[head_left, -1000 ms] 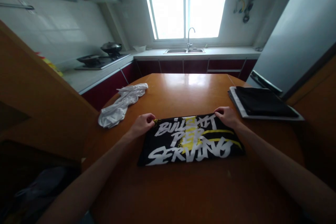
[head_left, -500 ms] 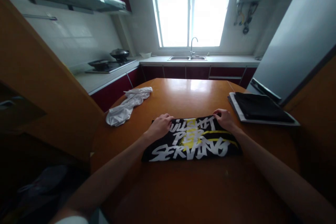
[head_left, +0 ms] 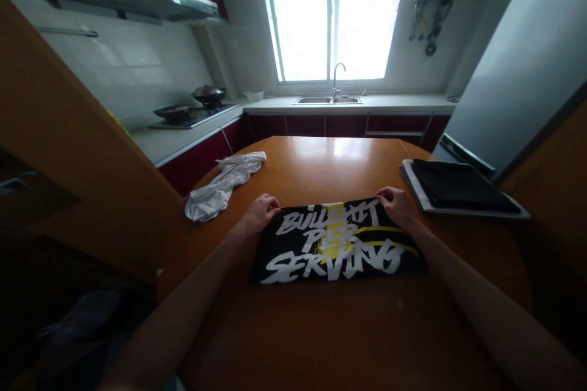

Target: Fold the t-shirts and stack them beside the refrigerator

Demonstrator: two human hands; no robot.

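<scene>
A folded black T-shirt with large white lettering and yellow stripes lies flat on the wooden table in front of me. My left hand pinches its far left corner between thumb and fingers. At the far right corner, my right hand has the edge of the cloth pinched the same way. The far edge runs nearly straight between the two hands, and the near edge rests on the tabletop.
A crumpled white cloth lies on the table's left side. Folded black and white garments are stacked at the right edge. Beyond the table are a sink, a stove with pans and a tall fridge.
My left hand has moved left along the far edge to the corner, uncovering the first letter. My right hand has shifted slightly up and right, still gripping the cloth.
</scene>
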